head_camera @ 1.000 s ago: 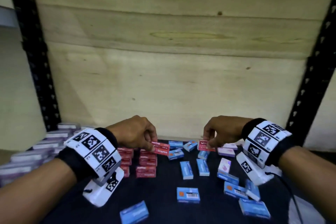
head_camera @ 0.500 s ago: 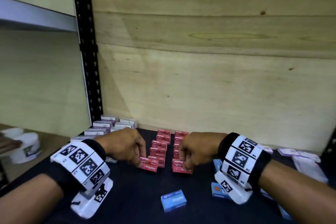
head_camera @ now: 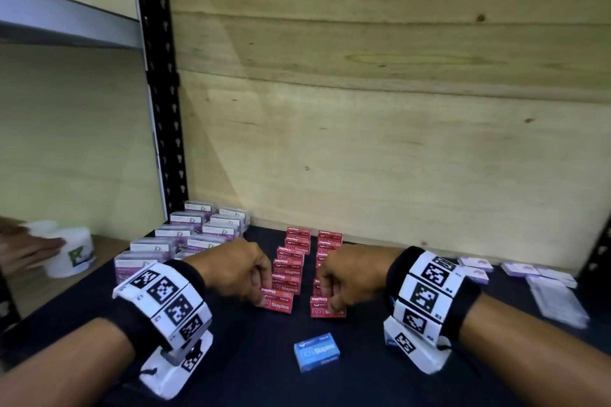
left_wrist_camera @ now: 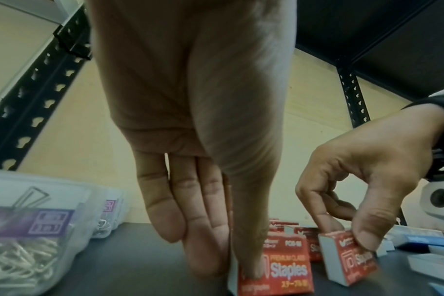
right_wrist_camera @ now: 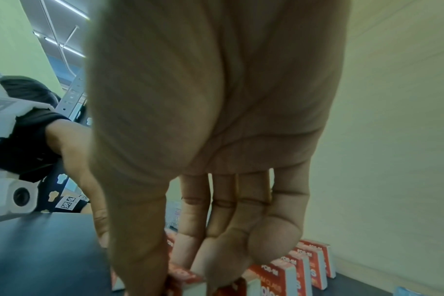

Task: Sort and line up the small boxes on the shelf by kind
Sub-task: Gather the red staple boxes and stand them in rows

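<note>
Two rows of red staple boxes [head_camera: 297,244] stand upright on the dark shelf [head_camera: 251,373], running back toward the plywood wall. My left hand [head_camera: 261,287] pinches the front red box [head_camera: 277,302] of the left row, thumb on its face in the left wrist view [left_wrist_camera: 274,268]. My right hand [head_camera: 325,291] pinches the front red box [head_camera: 327,307] of the right row, seen tilted in the left wrist view [left_wrist_camera: 350,258]. A blue staple box [head_camera: 316,351] lies alone in front of both rows.
Clear paper-clip boxes with purple labels [head_camera: 185,241] stand in rows at the left by the black upright [head_camera: 162,109]. Flat pale purple boxes [head_camera: 549,287] lie at the right. Another person's hand [head_camera: 20,251] holds white tubs on the neighbouring shelf at far left.
Both hands carried red boxes leftward from the scattered pile to the fronts of the two red rows and brought them down onto the shelf. The view swung left.
</note>
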